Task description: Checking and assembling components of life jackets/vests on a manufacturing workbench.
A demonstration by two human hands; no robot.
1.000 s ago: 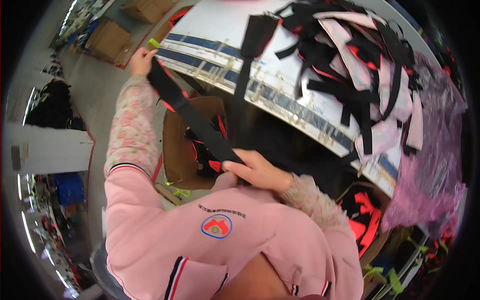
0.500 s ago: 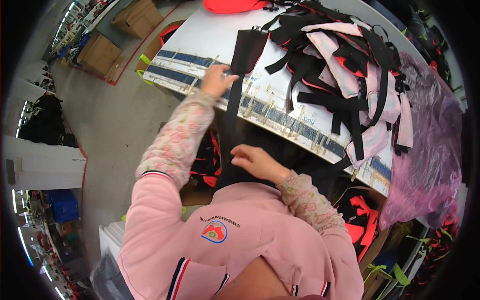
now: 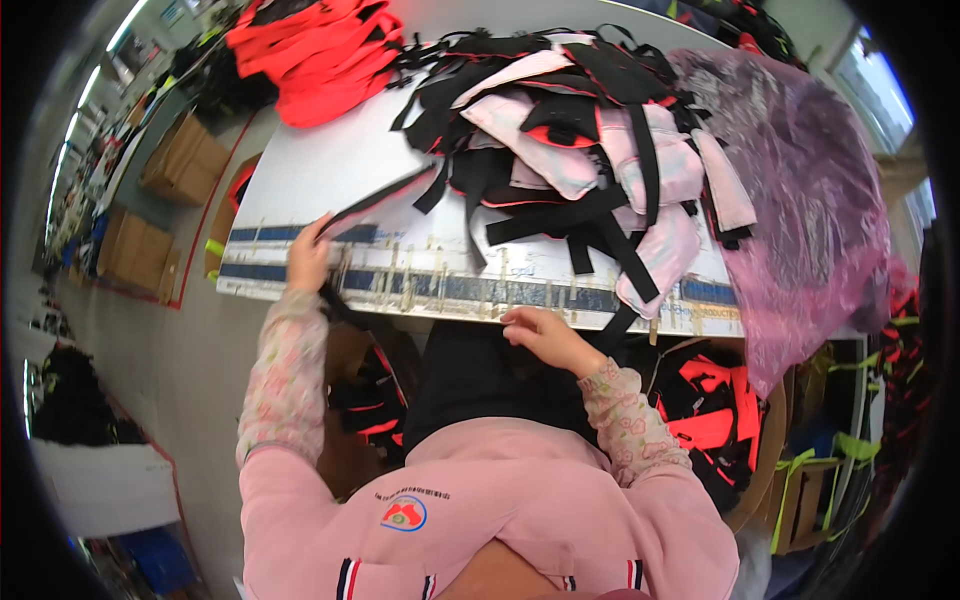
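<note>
My left hand, at the left part of the table's near edge, pinches the end of a black fabric piece with red edging. That piece stands on its narrow edge across the white tabletop, and a dark strap hangs from by my fingers over the table edge. My right hand hovers at the near edge with loosely bent fingers apart and nothing visible in them. Beyond it lies a heap of black strap pieces mixed with pale pink padded pieces.
Bright red fabric pieces are stacked at the far left of the white table. Pink plastic sheeting drapes over its right side. Below the edge, a box with red and black pieces stands at right. Cardboard boxes sit across the aisle.
My left hand has gone from open to pinching the black piece, which now lies turned sideways and further left. The view has shifted right, showing the red stack. My right hand has moved up to the table edge.
</note>
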